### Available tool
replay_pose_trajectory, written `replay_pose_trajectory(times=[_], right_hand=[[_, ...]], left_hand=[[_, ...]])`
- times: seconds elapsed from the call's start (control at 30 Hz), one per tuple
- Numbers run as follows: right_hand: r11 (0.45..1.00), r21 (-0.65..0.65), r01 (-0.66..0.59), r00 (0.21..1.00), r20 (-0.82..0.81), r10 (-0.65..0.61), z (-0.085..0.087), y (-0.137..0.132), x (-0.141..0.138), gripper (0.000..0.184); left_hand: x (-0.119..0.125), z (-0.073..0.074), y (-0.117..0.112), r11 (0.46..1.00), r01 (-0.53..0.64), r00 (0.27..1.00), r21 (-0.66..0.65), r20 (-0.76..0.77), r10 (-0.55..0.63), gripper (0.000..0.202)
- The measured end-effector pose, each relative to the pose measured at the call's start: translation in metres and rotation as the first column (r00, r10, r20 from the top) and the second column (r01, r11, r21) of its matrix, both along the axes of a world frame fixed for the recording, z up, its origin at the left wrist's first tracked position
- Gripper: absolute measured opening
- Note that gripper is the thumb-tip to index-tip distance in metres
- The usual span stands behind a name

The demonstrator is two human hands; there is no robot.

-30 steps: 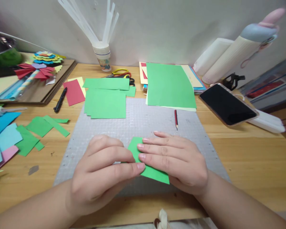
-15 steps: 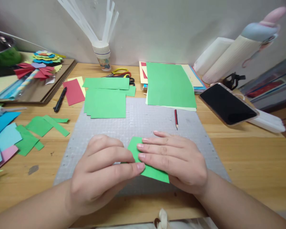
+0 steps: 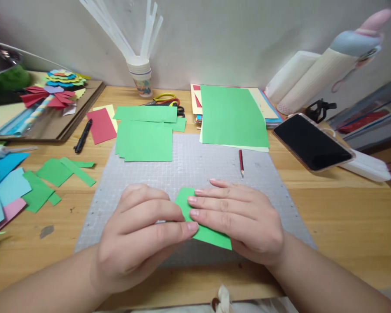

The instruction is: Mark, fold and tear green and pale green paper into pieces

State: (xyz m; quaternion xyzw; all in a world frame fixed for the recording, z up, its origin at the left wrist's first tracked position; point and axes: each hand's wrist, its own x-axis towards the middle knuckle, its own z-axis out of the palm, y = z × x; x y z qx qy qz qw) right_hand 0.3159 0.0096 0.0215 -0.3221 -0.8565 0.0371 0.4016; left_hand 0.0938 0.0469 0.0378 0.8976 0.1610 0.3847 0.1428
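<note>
A piece of green paper [image 3: 213, 237] lies under both hands over the grey cutting mat [image 3: 189, 171]. My left hand [image 3: 140, 237] is closed on its left edge, the thumb on top and the fingers curled at the side. My right hand [image 3: 241, 221] lies flat across the paper with straight fingers, covering much of it. Beyond the right hand, a dark red and black pencil [image 3: 241, 163] rests on the mat. Green paper rectangles [image 3: 148, 141] overlap at the mat's back left corner.
Large green sheets [image 3: 234, 115] top a paper stack at the back. Yellow-handled scissors [image 3: 164, 99] lie near paper cups [image 3: 141, 80] holding straws. A phone [image 3: 313, 142] is on the right. To the left are a black pen [image 3: 83, 137] and green scraps [image 3: 39, 191].
Hardly anything differs. Both hands keep their places on the green paper, and the whole view has shifted very slightly.
</note>
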Motion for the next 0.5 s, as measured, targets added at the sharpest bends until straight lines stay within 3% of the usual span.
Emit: replay_pose_trajectory(times=[0.5], right_hand=[[1.0, -0.014, -0.015, 1.0, -0.01, 0.015, -0.0013, 0.0002, -0.0011, 0.029]], left_hand=[[-0.0001, -0.0004, 0.0004, 1.0, -0.012, 1.0, -0.01, -0.019, 0.012, 0.014]])
